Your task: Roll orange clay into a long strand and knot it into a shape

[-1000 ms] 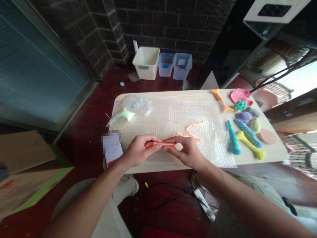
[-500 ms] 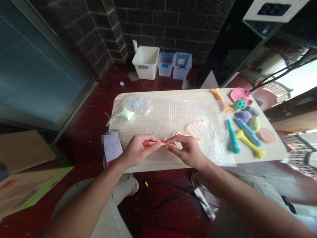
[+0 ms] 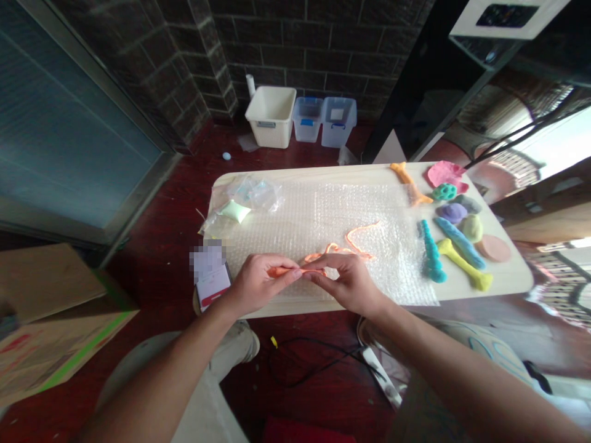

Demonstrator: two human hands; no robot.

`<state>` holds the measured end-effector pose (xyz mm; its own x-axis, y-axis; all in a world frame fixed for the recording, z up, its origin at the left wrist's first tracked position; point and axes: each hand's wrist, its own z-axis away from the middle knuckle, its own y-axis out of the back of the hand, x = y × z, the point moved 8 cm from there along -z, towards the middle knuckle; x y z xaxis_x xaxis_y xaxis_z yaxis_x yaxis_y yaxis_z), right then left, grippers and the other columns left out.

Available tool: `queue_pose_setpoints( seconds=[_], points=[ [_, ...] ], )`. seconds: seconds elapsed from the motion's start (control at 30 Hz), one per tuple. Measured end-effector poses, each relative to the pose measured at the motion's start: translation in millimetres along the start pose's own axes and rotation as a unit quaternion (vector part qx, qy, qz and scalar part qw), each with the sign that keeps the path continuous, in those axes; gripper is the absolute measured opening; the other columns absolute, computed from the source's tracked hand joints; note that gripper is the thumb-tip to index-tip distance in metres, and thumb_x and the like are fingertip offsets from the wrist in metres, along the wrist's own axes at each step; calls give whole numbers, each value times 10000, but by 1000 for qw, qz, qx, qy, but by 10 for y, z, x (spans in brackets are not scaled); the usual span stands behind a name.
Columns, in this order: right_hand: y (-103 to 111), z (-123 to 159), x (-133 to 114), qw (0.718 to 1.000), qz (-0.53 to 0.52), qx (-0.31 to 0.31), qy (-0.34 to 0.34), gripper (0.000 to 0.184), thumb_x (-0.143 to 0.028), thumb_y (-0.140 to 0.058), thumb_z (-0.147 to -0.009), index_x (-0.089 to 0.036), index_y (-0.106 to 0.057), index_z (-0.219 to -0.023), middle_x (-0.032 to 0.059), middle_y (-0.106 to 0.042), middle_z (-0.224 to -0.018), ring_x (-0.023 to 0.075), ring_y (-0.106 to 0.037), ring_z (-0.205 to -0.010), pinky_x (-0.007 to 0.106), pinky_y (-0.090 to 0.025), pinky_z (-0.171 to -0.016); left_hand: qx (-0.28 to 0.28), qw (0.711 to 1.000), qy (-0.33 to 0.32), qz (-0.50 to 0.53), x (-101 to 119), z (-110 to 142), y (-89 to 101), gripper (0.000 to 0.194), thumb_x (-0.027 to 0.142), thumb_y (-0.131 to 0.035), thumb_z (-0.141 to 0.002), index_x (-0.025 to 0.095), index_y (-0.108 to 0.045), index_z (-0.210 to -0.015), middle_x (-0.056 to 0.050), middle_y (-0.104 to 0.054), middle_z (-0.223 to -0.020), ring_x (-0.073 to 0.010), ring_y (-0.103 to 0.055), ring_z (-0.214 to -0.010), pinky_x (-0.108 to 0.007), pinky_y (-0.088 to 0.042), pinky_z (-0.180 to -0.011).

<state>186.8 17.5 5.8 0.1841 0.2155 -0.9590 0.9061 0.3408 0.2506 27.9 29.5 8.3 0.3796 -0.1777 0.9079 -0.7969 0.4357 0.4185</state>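
Between the fingertips of both hands is a strip of orange modelling clay [image 3: 279,271], held above the near part of the table. My left hand [image 3: 258,282] pinches its thicker end, and my right hand [image 3: 348,280] pinches the thin end close by. The fingertips of the two hands nearly meet. Just beyond my right hand, a long thin orange clay strand [image 3: 355,235] lies in loops and bends on the bubble wrap [image 3: 295,215]. Whether the strand joins the held piece is hidden by my fingers.
Shaped clay pieces, among them a yellow bone-like one [image 3: 464,263] and a teal ridged one [image 3: 431,255], lie at the table's right. A pale green packet [image 3: 235,211] sits at left near plastic bags. A phone [image 3: 213,280] lies by the left edge. Bins [image 3: 272,132] stand behind.
Both hands stay pinched on the orange clay, with only slight finger movement. The view has shifted a little.
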Motion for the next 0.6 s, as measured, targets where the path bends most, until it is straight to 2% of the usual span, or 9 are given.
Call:
queue_pose_setpoints(
  seconds=[0.2, 0.3, 0.4, 0.47, 0.5, 0.6],
  points=[
    [2, 23, -33, 999, 49, 3, 17, 220, -305, -726, -945, -217, -806, -1130, 83, -822, -1097, 237, -775, -970, 355, -606, -846, -31, 999, 12, 5, -130, 3, -67, 340, 421, -591, -1015, 165, -782, -900, -48, -773, -840, -185, -707, -796, -262, -520, -725],
    [-16, 22, -40, 999, 48, -6, 25, 189, -300, -700, -968, -235, -814, -1104, 68, -826, -1087, 230, -780, -956, 350, -605, -842, -46, 999, 22, 19, -162, 4, -88, 372, 429, -562, -1031, 169, -773, -869, -46, -772, -833, -187, -714, -807, -271, -528, -758],
    [2, 9, -23, 998, 65, 4, 20, 165, -289, -689, -974, -239, -826, -1050, 57, -835, -1041, 226, -788, -922, 333, -598, -807, -51, 997, 32, 48, -181, 7, -105, 258, 418, -704, -948, 182, -745, -1044, -47, -788, -939, -196, -729, -862, -271, -540, -766],
    [16, 0, -9, 997, 77, 11, 16, 156, -291, -697, -967, -230, -829, -1024, 56, -837, -1019, 224, -789, -903, 323, -592, -787, -34, 997, 34, 66, -195, 4, -92, 357, 386, -793, -876, 188, -692, -1155, -55, -787, -1013, -200, -735, -887, -271, -546, -764],
    [19, -4, -3, 996, 82, 12, 15, 154, -294, -699, -966, -227, -829, -1015, 56, -837, -1009, 221, -788, -890, 320, -589, -779, -24, 997, 32, 62, -199, 1, -80, 354, 375, -801, -868, 189, -686, -1147, -55, -783, -1013, -198, -733, -884, -271, -545, -761],
    [21, -12, 0, 996, 82, 10, 23, 173, -309, -731, -947, -216, -815, -1066, 65, -831, -1023, 219, -779, -893, 321, -582, -780, -6, 1000, -1, 6, -169, -13, -53, 162, 339, -710, -944, 181, -724, -980, -49, -758, -947, -186, -701, -868, -272, -520, -768]
  ],
)
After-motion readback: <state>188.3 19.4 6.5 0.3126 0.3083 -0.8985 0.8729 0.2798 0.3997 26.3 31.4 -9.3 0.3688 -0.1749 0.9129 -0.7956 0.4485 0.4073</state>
